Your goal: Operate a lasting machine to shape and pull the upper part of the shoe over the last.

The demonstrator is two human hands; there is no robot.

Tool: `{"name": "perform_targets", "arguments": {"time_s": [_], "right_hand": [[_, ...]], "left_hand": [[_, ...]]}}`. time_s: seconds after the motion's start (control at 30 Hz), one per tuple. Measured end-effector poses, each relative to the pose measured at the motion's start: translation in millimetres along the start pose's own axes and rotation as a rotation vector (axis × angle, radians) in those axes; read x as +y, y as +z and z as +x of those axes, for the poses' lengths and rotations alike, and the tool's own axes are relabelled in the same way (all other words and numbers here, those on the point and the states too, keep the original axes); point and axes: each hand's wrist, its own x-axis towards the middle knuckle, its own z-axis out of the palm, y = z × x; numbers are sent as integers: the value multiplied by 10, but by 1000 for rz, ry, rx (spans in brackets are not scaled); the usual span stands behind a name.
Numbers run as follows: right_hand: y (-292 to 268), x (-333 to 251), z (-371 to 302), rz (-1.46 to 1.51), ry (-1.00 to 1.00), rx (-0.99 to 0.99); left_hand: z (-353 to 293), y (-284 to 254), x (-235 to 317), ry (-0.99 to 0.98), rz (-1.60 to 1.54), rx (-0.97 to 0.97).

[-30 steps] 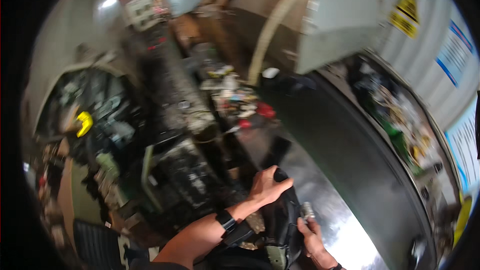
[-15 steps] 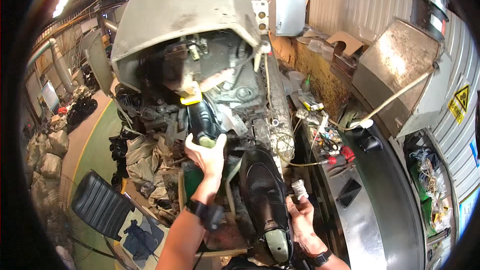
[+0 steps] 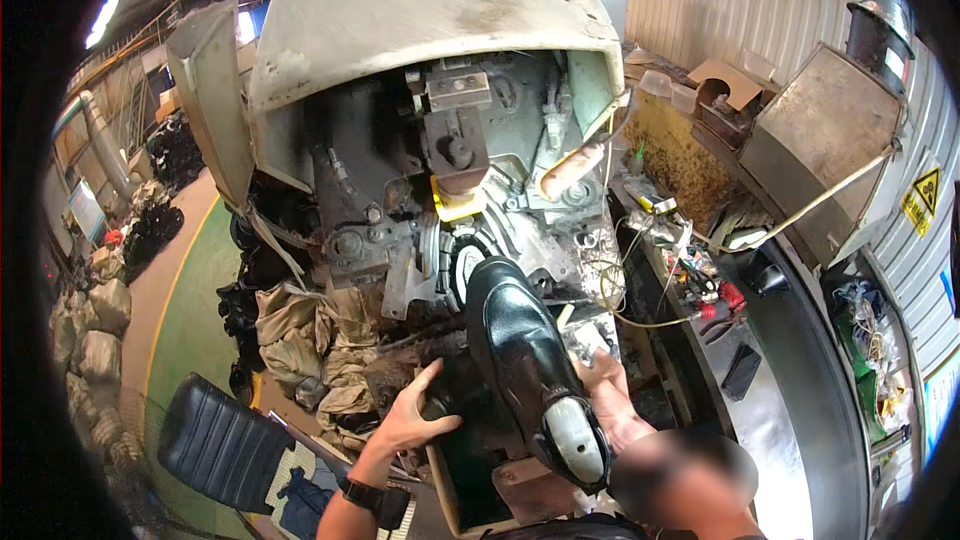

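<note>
A glossy black shoe upper (image 3: 515, 330) on a pale grey last (image 3: 575, 440) lies in front of me, toe pointing away toward the machine. My right hand (image 3: 612, 402) is beside the shoe's right side, its fingers closed around a small white bundle (image 3: 588, 338) that I see only in part. To the shoe's left, my left hand (image 3: 412, 415) has thumb and fingers spread. Close by it is a dark shape that I cannot make out, above a green-lined bin (image 3: 470, 490). The machine's yellow-edged press head (image 3: 458, 202) hangs above a curved clamp (image 3: 465, 260).
A pale hood (image 3: 430, 10) covers the machine. Tan cloths (image 3: 325, 335) are heaped on the left, behind a black chair (image 3: 225, 440). On the right, a metal bench bears a phone (image 3: 740, 370), pliers, a red tool (image 3: 732, 295) and loose cables.
My left hand has come away from the shoe under the press head and moved down toward me. That shoe is gone from the clamp. The shoe in front now reaches closer to the machine.
</note>
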Motion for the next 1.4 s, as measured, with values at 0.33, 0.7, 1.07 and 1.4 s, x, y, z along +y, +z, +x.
{"name": "perform_targets", "arguments": {"time_s": [0.33, 0.7, 1.07, 1.4], "right_hand": [[326, 568, 1057, -191, -45, -144], [391, 456, 1194, -153, 46, -117], [219, 784, 1629, 30, -4, -291], [306, 733, 1472, 87, 88, -177]], "left_hand": [[752, 489, 127, -508, -1107, 472], [1004, 593, 114, -471, -1321, 592], [1218, 1025, -429, -437, -1031, 962], [1213, 922, -167, -459, -1116, 937]]}}
